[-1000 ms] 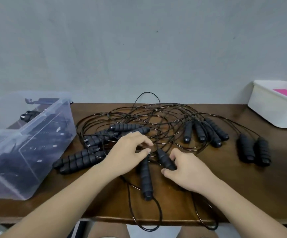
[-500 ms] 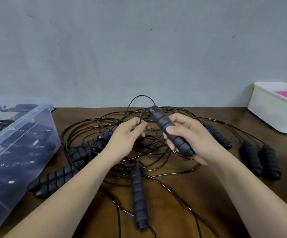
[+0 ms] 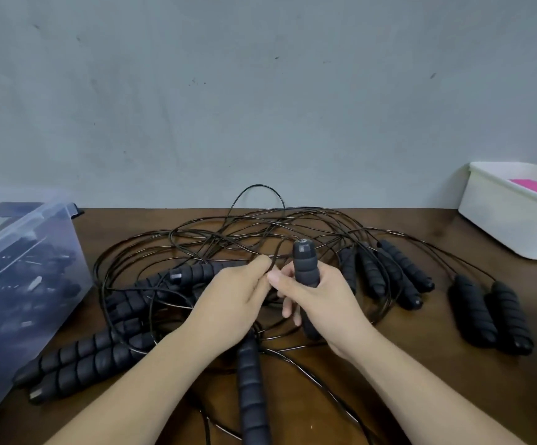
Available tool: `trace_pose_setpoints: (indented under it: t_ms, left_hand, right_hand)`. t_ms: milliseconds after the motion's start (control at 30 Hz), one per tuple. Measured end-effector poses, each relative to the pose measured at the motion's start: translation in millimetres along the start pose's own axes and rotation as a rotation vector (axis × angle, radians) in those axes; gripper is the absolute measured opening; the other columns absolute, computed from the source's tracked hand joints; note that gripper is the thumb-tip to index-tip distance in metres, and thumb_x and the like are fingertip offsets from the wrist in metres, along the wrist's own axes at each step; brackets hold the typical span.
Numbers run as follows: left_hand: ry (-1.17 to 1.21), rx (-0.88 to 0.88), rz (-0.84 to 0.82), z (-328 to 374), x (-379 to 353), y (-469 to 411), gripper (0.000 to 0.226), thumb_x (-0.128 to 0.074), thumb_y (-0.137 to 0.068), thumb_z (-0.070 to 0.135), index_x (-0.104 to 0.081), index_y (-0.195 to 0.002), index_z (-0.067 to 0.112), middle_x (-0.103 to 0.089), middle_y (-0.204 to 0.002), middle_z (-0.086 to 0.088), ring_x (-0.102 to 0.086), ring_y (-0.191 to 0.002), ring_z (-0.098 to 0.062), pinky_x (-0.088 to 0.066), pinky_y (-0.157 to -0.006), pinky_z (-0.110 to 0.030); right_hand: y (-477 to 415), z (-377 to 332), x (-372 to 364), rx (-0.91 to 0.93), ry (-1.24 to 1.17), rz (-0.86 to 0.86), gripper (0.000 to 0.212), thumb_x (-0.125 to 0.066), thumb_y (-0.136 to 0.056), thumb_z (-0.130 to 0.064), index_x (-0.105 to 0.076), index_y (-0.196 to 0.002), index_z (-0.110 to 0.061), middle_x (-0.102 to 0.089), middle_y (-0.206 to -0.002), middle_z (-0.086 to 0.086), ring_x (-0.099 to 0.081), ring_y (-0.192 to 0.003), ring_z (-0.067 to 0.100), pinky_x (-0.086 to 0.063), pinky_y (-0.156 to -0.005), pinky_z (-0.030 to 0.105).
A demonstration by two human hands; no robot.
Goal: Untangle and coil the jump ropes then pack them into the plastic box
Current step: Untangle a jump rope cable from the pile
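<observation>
**Bench** (image 3: 437, 396): dark brown wood, set against a grey wall (image 3: 260, 91).

**Jump ropes** (image 3: 228, 232): thin black cords, looped over one another in a tangle across the middle of the bench. One loop stands up in front of the wall. Uncoiled and outside the box.

**Held handle** (image 3: 304, 261): black ribbed foam, roughly upright with the capped end up, raised over the tangle.

**Right hand** (image 3: 328, 306): grips the held handle, fingers and thumb curled round its middle.

**Left hand** (image 3: 232, 303): just beside the right hand. The fingers are curled, and the thumb and forefinger pinch one cord of the tangle close to the held handle.

**Loose handle** (image 3: 251, 387): lies flat between the two forearms, with one end toward the near edge.

**Front-left pair of handles** (image 3: 77, 364): side by side, near the box.

**Left cluster of handles** (image 3: 138, 293): piled among the cords, left of the left hand.

**Right group of handles** (image 3: 395, 277): fanned out just right of the right hand.

**Far-right pair of handles** (image 3: 492, 319): side by side and touching, apart from the tangle.

**Plastic box** (image 3: 36, 252): clear, at the left end of the bench. There are dark contents inside, too blurred to tell apart.

**White tub** (image 3: 504, 223): at the far right corner, with a pink thing (image 3: 529, 186) inside.
</observation>
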State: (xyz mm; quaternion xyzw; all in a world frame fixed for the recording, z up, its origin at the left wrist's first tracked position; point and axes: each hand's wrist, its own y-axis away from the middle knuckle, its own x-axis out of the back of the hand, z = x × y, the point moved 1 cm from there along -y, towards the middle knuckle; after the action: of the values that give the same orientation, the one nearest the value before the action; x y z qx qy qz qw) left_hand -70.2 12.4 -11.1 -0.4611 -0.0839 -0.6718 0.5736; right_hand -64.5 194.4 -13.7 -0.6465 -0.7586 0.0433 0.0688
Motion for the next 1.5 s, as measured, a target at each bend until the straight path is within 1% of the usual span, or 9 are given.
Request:
trace_pose_setpoints:
  t_ms: [233,467,567,767,833,1000,1167,1333,1500]
  left_hand:
    - [-0.166,0.007,-0.098,3.5,-6.4,1.0,0.025,-0.034,-0.112,0.04,-0.052,-0.115,0.024,-0.054,-0.071,0.008,-0.058,-0.066,-0.011,-0.044,-0.063,-0.025]
    - [0.163,0.017,-0.219,4.6,-9.6,5.2,0.032,-0.035,-0.112,0.054,-0.062,-0.106,0.039,-0.07,-0.071,0.004,-0.07,-0.072,-0.015,-0.057,-0.078,-0.04]
    - [0.117,0.033,-0.14,-0.1,-9.2,2.2,0.035,-0.043,-0.11,0.05,-0.062,-0.087,0.031,-0.069,-0.071,0.006,-0.069,-0.075,-0.013,-0.056,-0.078,-0.041]
    - [0.127,0.077,-0.061,-9.8,0.2,-5.3,0.029,-0.046,-0.111,0.042,-0.066,-0.092,0.032,-0.067,-0.069,0.003,-0.066,-0.073,-0.015,-0.056,-0.079,-0.039]
    - [0.12,0.081,-0.048,-11.3,1.4,-5.9,0.027,-0.045,-0.111,0.04,-0.066,-0.095,0.035,-0.065,-0.065,-0.002,-0.064,-0.068,-0.015,-0.055,-0.075,-0.036]
    - [0.084,0.017,-0.045,-3.5,-4.1,-1.1,0.027,-0.042,-0.108,0.05,-0.061,-0.099,0.033,-0.057,-0.064,0.002,-0.055,-0.059,-0.013,-0.048,-0.061,-0.038]
    - [-0.178,-0.041,-0.141,3.8,-17.1,1.6,0.034,-0.038,-0.112,0.036,-0.054,-0.141,0.028,-0.067,-0.081,0.001,-0.062,-0.068,-0.015,-0.054,-0.068,-0.039]
    - [-0.087,-0.061,-0.196,5.6,-14.0,3.8,0.016,-0.048,-0.109,0.035,-0.055,-0.095,0.035,-0.062,-0.075,0.01,-0.061,-0.07,-0.009,-0.046,-0.062,-0.026]
    - [0.002,-0.006,-0.087,0.0,-5.8,-2.9,0.028,-0.051,-0.109,0.042,-0.058,-0.084,0.032,-0.063,-0.072,0.014,-0.062,-0.071,-0.007,-0.047,-0.066,-0.026]
  right_hand:
    - [-0.7,-0.3,5.7,0.093,0.099,0.058,0.017,-0.081,-0.096,-0.028,-0.074,-0.103,-0.014,-0.074,-0.079,0.014,-0.064,-0.058,0.018,-0.054,-0.055,0.033]
    - [-0.7,-9.9,12.2,0.101,0.035,0.073,0.009,-0.081,-0.095,-0.018,-0.076,-0.092,-0.011,-0.069,-0.067,0.01,-0.06,-0.055,0.021,-0.059,-0.064,0.034]
    - [-4.3,-20.5,23.6,0.09,-0.082,0.149,0.012,-0.078,-0.096,-0.014,-0.071,-0.089,-0.007,-0.059,-0.061,0.012,-0.052,-0.052,0.021,-0.054,-0.061,0.032]
    - [-14.1,-33.9,61.4,0.029,-0.503,0.305,0.014,-0.074,-0.097,-0.015,-0.063,-0.095,-0.007,-0.054,-0.068,0.006,-0.043,-0.054,0.017,-0.04,-0.05,0.027]
    - [-13.3,-28.8,55.6,-0.017,-0.466,0.25,0.025,-0.078,-0.094,-0.022,-0.066,-0.106,-0.003,-0.057,-0.07,0.008,-0.045,-0.055,0.018,-0.041,-0.051,0.028]
    - [-3.0,-12.1,16.7,-0.091,-0.189,0.01,0.02,-0.084,-0.09,-0.021,-0.071,-0.094,-0.007,-0.059,-0.064,0.013,-0.051,-0.05,0.021,-0.043,-0.051,0.03]
    - [3.1,-9.0,4.2,0.08,-0.038,0.096,0.019,-0.081,-0.094,-0.018,-0.07,-0.101,-0.004,-0.069,-0.066,0.012,-0.06,-0.053,0.019,-0.055,-0.054,0.033]
    - [2.2,-11.2,10.6,0.085,0.143,0.136,0.014,-0.076,-0.098,-0.015,-0.07,-0.093,-0.004,-0.072,-0.067,0.012,-0.065,-0.056,0.023,-0.058,-0.057,0.034]
    - [-3.1,-31.1,27.8,-0.004,-0.294,0.268,0.011,-0.065,-0.099,-0.002,-0.064,-0.089,-0.004,-0.069,-0.07,0.014,-0.062,-0.055,0.023,-0.05,-0.05,0.029]
